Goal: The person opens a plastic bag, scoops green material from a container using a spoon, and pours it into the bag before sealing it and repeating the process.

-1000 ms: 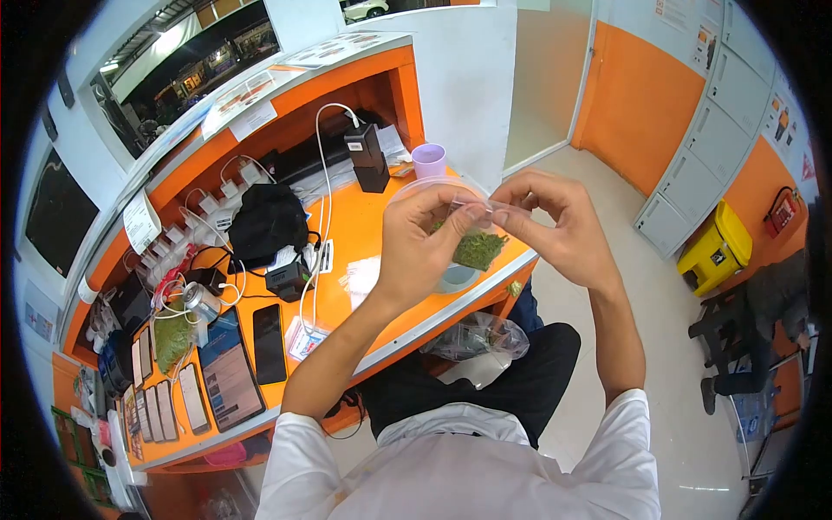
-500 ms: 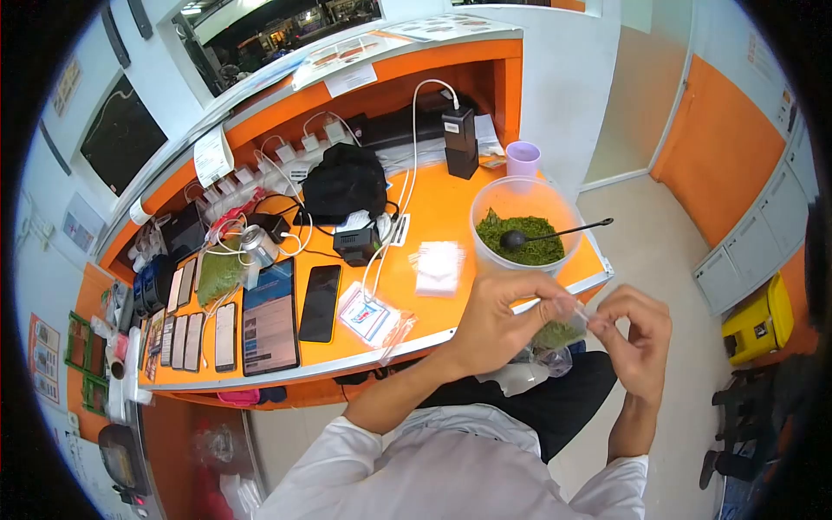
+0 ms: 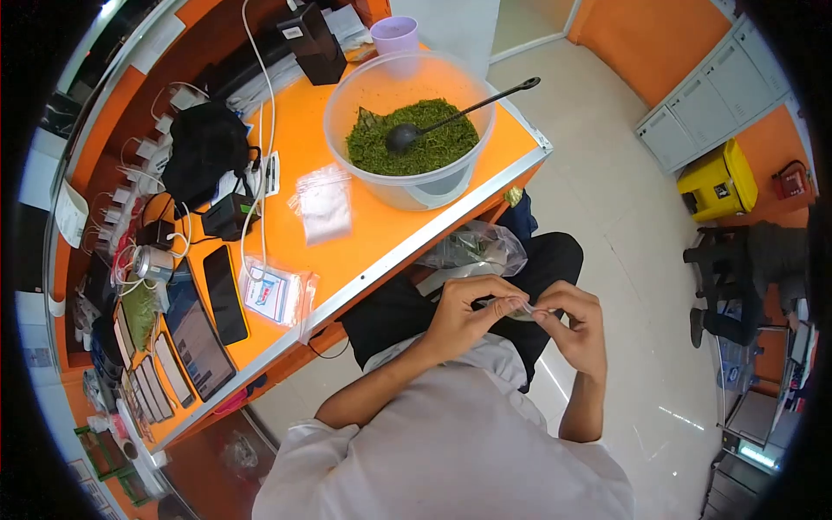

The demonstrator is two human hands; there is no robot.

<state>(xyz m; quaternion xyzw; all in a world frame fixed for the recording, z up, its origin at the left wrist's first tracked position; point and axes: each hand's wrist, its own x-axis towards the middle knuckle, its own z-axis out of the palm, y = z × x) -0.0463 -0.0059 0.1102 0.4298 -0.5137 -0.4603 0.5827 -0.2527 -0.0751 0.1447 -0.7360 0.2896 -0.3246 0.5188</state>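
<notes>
My left hand (image 3: 472,319) and my right hand (image 3: 572,328) meet above my lap, pinching the top edge of a small clear bag (image 3: 523,310). Most of the bag is hidden behind the fingers. Beyond them on the orange table (image 3: 295,113) stands a clear round tub (image 3: 416,186) holding chopped green leaves (image 3: 433,130). A black spoon (image 3: 468,111) rests in the leaves with its handle over the rim. Left of the tub lies a stack of small clear bags (image 3: 324,206). A larger clear plastic bag (image 3: 477,250) lies near my knees, under the table edge.
Phones, a tablet (image 3: 198,334), a black phone (image 3: 225,295), a packet with a printed card (image 3: 270,296), chargers, cables and a black cloth bag (image 3: 204,154) cover the table's left side. A purple cup (image 3: 394,36) stands behind the tub. A yellow bin (image 3: 719,182) is at the right.
The view has turned and tilted downward, so the table appears further left. Both hands are lower over my lap, still pinching the small bag, whose green contents are now mostly hidden.
</notes>
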